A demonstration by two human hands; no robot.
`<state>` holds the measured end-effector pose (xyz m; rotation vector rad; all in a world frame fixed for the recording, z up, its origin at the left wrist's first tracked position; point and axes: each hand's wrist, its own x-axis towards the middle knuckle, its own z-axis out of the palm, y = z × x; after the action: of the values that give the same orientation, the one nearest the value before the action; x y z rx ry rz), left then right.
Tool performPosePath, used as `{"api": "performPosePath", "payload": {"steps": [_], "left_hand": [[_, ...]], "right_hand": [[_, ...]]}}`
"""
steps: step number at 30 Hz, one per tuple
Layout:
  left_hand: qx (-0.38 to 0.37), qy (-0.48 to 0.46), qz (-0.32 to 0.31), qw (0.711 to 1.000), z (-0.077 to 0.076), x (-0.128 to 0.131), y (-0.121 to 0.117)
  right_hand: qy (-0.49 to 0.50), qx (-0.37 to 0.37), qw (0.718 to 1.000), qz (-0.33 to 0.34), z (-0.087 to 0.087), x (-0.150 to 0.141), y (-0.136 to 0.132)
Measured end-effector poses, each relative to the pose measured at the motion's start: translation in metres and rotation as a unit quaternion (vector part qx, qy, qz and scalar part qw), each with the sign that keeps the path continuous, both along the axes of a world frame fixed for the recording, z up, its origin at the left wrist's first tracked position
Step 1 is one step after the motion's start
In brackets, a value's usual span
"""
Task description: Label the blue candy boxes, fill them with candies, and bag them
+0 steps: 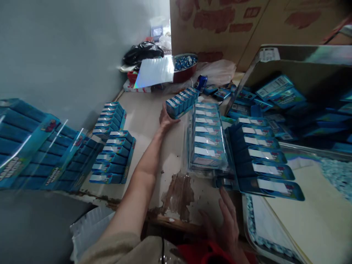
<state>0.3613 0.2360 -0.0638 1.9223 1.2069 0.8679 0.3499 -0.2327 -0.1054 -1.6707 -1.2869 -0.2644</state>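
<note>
Stretched forward over the table, my left hand (166,120) grips the near end of a display tray of small blue boxes (180,102), thumb across the front and fingers at the left side. My right hand (227,216) hangs at the table's front edge with its fingers apart and nothing visible in them. Just beyond it stands a row of blue boxes in a clear plastic tray (207,137). Right beside that, a blue display with its box flaps raised (261,157) leans over the edge.
Two filled box trays (111,157) sit on the left, near stacked wrapped displays (35,146). A carton of loose blue boxes (277,91) stands right, above a metal tray (249,223) holding blue-white pieces and paper. Behind are a red basin (185,75), a can (201,82) and large cardboard (214,29).
</note>
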Motion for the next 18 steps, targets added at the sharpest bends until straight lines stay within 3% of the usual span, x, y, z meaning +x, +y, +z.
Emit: {"api": "performPosePath", "payload": {"steps": [5, 7, 10, 14, 18], "left_hand": [[-0.013, 0.032, 0.024, 0.999, 0.010, 0.015, -0.014], [-0.004, 0.055, 0.035, 0.998, 0.017, 0.003, -0.030], [-0.004, 0.089, 0.102, 0.991, 0.030, -0.039, -0.070], [0.027, 0.130, 0.200, 0.971, 0.048, -0.120, -0.160], [0.074, 0.132, 0.217, 0.964, 0.047, -0.196, -0.285]], "right_hand": [[0.043, -0.044, 0.998, -0.007, -0.006, 0.001, 0.002], [0.037, -0.044, 0.998, -0.008, -0.002, 0.001, 0.007], [0.039, -0.047, 0.998, -0.008, 0.007, 0.006, 0.011], [0.016, -0.049, 0.999, 0.005, 0.014, 0.012, 0.017], [-0.032, -0.002, 0.999, 0.011, 0.018, 0.008, 0.011]]}}
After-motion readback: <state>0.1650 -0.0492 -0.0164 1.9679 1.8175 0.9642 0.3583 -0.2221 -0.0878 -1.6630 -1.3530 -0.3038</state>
